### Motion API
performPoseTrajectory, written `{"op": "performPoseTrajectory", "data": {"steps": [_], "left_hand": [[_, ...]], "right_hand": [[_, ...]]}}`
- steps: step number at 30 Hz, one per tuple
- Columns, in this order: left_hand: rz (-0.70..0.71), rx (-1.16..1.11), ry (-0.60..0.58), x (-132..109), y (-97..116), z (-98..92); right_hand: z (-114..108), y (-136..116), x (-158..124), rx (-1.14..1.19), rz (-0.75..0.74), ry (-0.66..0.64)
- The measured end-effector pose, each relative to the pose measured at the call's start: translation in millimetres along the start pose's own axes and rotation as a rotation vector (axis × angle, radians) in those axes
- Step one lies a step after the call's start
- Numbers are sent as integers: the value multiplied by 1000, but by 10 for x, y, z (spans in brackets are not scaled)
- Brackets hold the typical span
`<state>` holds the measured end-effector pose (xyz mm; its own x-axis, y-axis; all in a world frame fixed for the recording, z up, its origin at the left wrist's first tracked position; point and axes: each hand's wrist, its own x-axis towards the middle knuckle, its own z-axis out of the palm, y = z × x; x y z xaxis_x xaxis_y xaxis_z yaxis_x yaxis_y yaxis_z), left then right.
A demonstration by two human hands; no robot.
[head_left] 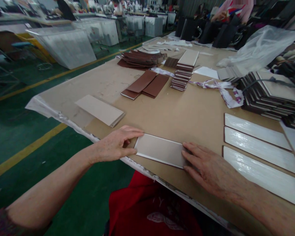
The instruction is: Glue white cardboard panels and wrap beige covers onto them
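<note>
A pale grey rectangular card piece [159, 150] lies flat near the front edge of the brown work table [182, 111]. My left hand [118, 144] touches its left end, fingers loosely curved around that edge with the thumb below. My right hand [208, 168] rests flat on its right end, fingers stretched out and together. Neither hand lifts the piece.
A beige card stack [99, 109] lies left. Brown pieces [146, 84] and a tall stack [184, 70] sit in the middle, white glossy strips [255, 150] and dark stacks [272, 95] on the right. A person [233, 9] works at the far end. Green floor lies left.
</note>
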<state>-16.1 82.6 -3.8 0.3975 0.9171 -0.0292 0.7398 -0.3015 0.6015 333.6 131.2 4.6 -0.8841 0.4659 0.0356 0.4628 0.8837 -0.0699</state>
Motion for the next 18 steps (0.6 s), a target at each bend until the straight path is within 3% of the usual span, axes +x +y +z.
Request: {"op": "performPoseTrajectory", "data": {"steps": [18], "left_hand": [[83,99,39,-46,-50,46]], "right_hand": [[55,-21,-40,30,25,15]]}}
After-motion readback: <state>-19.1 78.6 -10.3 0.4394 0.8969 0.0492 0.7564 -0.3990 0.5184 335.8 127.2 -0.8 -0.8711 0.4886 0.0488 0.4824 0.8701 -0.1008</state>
